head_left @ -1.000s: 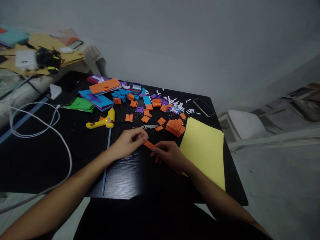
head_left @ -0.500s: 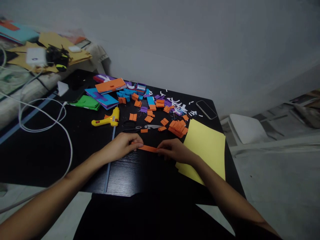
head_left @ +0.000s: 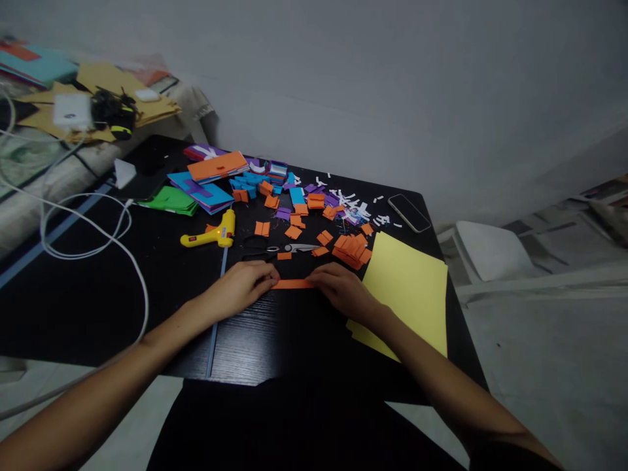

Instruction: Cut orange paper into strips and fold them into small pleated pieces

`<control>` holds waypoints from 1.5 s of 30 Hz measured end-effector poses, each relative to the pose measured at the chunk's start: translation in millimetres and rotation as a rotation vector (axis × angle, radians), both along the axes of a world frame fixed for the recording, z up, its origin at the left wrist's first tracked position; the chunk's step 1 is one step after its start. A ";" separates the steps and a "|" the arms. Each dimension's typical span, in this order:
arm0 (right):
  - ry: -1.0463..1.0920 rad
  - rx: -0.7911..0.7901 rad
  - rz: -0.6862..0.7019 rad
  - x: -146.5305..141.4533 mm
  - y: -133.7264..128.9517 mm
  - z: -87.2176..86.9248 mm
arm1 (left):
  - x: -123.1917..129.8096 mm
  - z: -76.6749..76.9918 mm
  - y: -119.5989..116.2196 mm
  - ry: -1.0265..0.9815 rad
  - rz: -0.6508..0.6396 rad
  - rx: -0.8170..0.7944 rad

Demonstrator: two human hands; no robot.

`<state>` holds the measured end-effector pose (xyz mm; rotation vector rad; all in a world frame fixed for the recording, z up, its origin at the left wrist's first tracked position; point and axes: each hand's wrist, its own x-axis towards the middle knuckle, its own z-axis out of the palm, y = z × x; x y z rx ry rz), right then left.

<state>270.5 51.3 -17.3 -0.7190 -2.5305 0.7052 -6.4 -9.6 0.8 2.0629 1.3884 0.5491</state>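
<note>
An orange paper strip [head_left: 293, 284] stretches sideways between my two hands, low over the black table [head_left: 289, 340]. My left hand [head_left: 250, 282] pinches its left end with the fingers closed. At the right end, my right hand [head_left: 338, 285] has its fingers closed on the strip. Just beyond lie black-handled scissors [head_left: 299, 248] and a small folded orange piece [head_left: 284, 256]. A stack of folded orange pieces [head_left: 350, 250] sits past my right hand, beside yellow sheets [head_left: 409, 294] partly under my right forearm.
A yellow glue gun [head_left: 210, 235] lies left of the scissors. Behind are blue, orange and purple folded papers [head_left: 218, 167], white scraps [head_left: 360, 210] and a phone [head_left: 409, 213]. A white cable [head_left: 122, 245] loops across the left side.
The strip has become straighter and more level between my hands. My right hand has shifted slightly, its fingers now flatter along the strip's right end.
</note>
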 end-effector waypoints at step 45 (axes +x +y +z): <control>-0.149 0.264 0.076 -12.3 -14.8 0.5 | 28.2 -9.5 -10.1 0.424 -0.251 0.434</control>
